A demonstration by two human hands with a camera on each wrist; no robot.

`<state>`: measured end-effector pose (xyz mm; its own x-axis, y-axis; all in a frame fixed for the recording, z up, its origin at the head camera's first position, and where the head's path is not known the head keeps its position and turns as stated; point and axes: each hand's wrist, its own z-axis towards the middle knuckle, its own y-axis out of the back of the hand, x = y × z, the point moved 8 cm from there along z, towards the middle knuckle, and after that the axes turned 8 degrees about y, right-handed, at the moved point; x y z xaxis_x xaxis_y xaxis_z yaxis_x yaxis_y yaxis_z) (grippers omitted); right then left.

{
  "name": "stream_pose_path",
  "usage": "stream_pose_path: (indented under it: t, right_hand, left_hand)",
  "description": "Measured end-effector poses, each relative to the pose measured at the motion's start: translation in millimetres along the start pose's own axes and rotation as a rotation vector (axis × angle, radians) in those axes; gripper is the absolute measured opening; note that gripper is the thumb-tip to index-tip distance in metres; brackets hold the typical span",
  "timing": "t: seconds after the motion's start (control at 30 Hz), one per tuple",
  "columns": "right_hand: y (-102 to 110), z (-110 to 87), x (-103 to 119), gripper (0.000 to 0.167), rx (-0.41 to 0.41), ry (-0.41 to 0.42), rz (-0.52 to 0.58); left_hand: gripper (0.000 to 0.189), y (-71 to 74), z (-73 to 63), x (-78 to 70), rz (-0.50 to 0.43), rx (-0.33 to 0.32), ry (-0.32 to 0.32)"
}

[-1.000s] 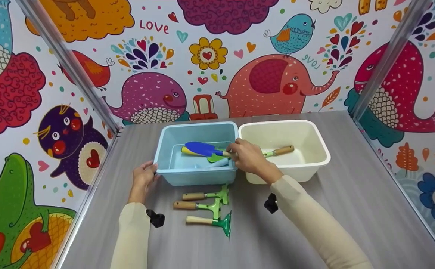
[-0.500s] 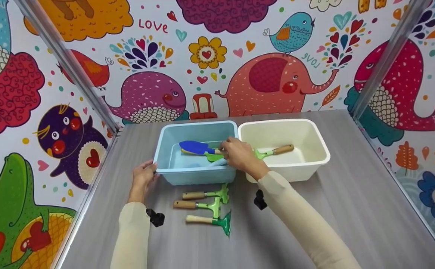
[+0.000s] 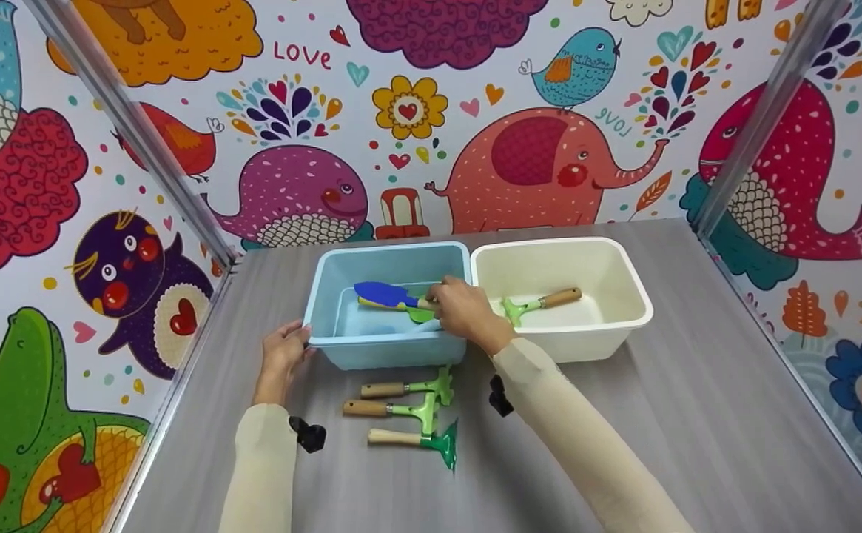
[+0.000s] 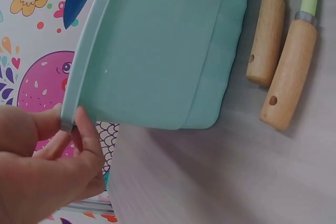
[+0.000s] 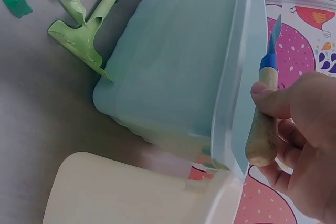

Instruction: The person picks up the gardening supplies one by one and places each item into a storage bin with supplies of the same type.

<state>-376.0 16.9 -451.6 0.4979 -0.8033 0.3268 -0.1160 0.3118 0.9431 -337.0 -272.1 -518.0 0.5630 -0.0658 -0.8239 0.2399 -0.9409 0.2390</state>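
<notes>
My right hand grips the wooden handle of a blue-bladed garden trowel. Its blade points left over the inside of the light blue bin. In the right wrist view, thumb and fingers wrap the trowel's pale handle above the bin's rim. Beneath the blade show a bit of a yellow tool and a green tool, partly hidden. At the bin's front left corner my left hand holds the rim, thumb on one side and fingers on the other in the left wrist view.
A white bin stands against the blue bin's right side, holding a green tool with a wooden handle. In front of the blue bin lie three green-headed hand tools, among them a dark green one. A patterned wall rises behind the table.
My right hand has moved left with the trowel, away from the white bin and further over the blue bin. The left hand stays at the rim.
</notes>
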Motion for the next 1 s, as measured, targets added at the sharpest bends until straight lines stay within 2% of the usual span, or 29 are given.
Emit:
stream_pose_path:
  t: [0.4,0.63,1.0]
  right_hand:
    - [-10.7,2.1,2.6,0.024,-0.002,-0.012,0.016]
    - [-13.0,2.6,2.6,0.019,-0.019,-0.002,0.014]
    - [-18.3,3.4,2.8,0.016,-0.024,0.001,0.051]
  left_hand:
    - [0.047,0.2,1.2,1.4,0.008,-0.014,0.018]
    - [0.047,0.2,1.8,1.5,-0.043,0.01,0.008]
    - [0.047,0.2,1.9,1.0,-0.042,0.006,0.014]
